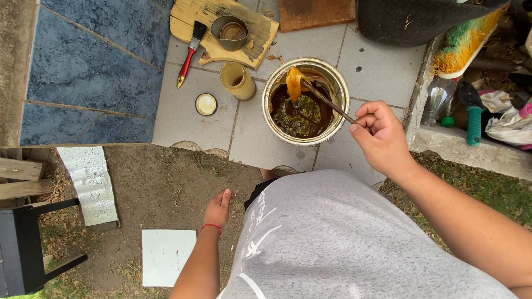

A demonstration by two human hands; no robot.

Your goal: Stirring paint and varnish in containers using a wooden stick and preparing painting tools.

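Observation:
My right hand (382, 135) grips the end of a thin brown stick (327, 101) that reaches into a large round metal can (339, 88) on the grey tiles. The can holds a dark brown liquid. A yellow-orange rag or sponge (294, 82) hangs on the stick's far end, just above the liquid at the can's back edge. My left hand (218, 209), with a red cord at the wrist, hangs down by my knee over bare earth, holding nothing, fingers loosely together. My grey shirt fills the lower middle.
A red-handled paintbrush (189, 52), a small tin (229, 32) on a wooden board (260, 30), a yellowish cup (238, 80) and a round lid (206, 104) lie left of the can. Blue tiles, a dark stool (22, 249), a white tile (165, 256). A clutter-filled trough (471, 138) stands at the right.

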